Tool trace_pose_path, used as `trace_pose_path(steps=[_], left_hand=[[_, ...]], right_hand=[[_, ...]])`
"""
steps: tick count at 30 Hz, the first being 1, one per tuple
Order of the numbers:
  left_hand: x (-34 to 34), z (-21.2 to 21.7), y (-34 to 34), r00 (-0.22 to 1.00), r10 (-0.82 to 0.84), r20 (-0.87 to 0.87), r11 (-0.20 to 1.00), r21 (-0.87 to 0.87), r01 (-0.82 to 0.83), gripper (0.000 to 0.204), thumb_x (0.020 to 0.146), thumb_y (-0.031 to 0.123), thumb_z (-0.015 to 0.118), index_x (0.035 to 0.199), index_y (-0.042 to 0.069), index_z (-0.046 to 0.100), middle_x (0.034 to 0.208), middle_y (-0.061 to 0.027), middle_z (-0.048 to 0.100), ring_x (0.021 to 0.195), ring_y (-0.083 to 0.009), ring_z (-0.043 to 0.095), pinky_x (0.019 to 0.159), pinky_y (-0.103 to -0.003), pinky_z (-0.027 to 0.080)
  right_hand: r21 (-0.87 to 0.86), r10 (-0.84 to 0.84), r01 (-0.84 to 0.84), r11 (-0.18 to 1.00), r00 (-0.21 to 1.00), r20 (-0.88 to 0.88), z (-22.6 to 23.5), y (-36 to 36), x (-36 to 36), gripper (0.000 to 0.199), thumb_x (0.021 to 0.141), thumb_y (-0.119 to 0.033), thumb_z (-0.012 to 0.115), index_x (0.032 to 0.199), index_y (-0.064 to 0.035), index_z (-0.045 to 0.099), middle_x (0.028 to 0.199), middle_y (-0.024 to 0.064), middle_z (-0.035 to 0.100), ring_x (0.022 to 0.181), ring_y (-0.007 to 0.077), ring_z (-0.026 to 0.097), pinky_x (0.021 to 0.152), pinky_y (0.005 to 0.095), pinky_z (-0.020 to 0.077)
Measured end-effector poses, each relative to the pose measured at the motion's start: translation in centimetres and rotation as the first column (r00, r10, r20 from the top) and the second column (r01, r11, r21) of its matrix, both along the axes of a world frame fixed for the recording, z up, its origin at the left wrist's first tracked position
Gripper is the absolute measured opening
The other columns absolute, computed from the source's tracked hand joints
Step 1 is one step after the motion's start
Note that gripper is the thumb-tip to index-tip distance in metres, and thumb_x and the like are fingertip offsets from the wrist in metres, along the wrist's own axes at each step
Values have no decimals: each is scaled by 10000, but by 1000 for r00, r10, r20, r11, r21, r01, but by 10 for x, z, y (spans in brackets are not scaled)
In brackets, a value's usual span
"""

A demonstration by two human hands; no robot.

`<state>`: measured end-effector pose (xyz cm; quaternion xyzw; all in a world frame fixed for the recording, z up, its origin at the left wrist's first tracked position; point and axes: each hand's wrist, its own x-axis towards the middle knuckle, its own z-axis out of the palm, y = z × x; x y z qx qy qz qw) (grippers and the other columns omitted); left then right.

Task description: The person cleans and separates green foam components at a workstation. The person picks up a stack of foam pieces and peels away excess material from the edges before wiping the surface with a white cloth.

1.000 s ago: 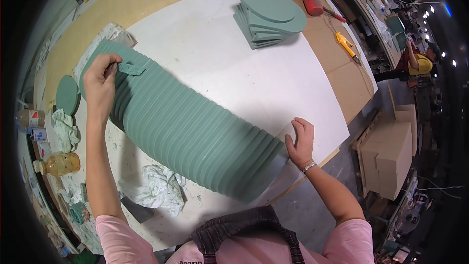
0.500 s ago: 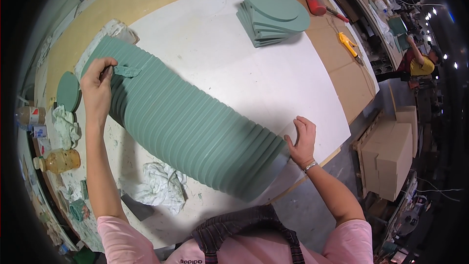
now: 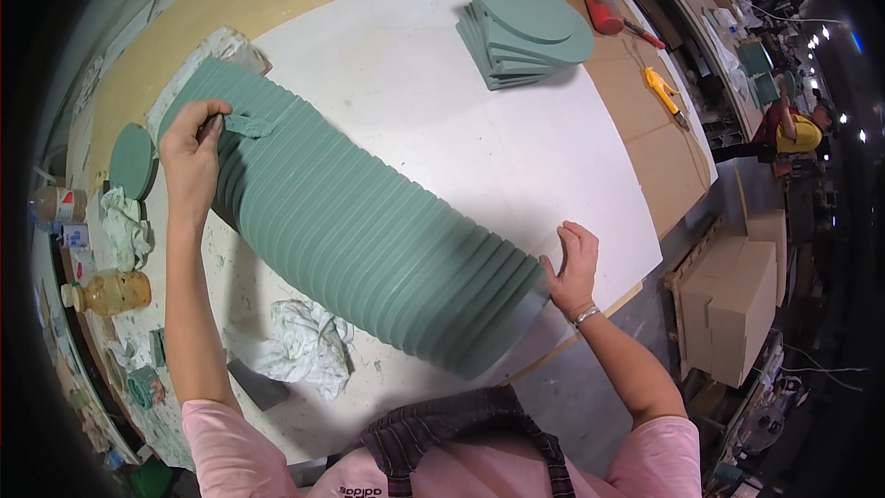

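A long row of green panels with rounded ends (image 3: pixel 359 231) lies diagonally on the white table board, the pieces packed face to face. Near its far left end, my left hand (image 3: pixel 192 152) is closed with fingertips pinching a crumpled green rag (image 3: pixel 249 125), which rests against the panel edges. At the near right end of the row is my right hand (image 3: pixel 577 267), its thumb touching the last panel. The right hand's fingers are extended beyond the end and hold nothing.
A smaller pile of green panels (image 3: pixel 530 23) stands at the back, beside a red mallet (image 3: pixel 604 9) and a yellow air gun (image 3: pixel 660 88). White cloth (image 3: pixel 309 350) lies below the row. An amber bottle (image 3: pixel 111 293) is at left. Cardboard boxes (image 3: pixel 733 304) stand right.
My left hand has shifted slightly with the green rag along the panel edges. My right hand stays at the near end. The view has tilted a little.
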<state>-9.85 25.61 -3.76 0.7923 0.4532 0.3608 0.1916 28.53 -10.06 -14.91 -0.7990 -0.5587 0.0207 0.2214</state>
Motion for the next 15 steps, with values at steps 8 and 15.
trace_pose_path(steps=[8, 15], left_hand=[[-12, 5, -4, 1000, 28, -4, 999, -39, -28, 119, 874, -84, 546, 945, -21, 618, 865, -47, 610, 809, -119, 552, 762, -232, 438], [-14, 5, -9, 998, 9, 61, 999, -39, -6, 118, 871, -79, 552, 947, -19, 620, 835, -41, 598, 788, -117, 538, 750, -236, 435]], right_hand=[[0, 5, -5, 1000, 1000, 9, -1, 0, 1, 549, 699, -137, 728, 1198, -14, 537, 1268, 177, 516, 1151, 370, 470, 979, 459, 393], [8, 0, 0, 1000, 1000, 15, -3, 0, 1, 550, 698, -144, 730, 1197, -13, 538, 1264, 173, 518, 1147, 367, 470, 973, 456, 397]])
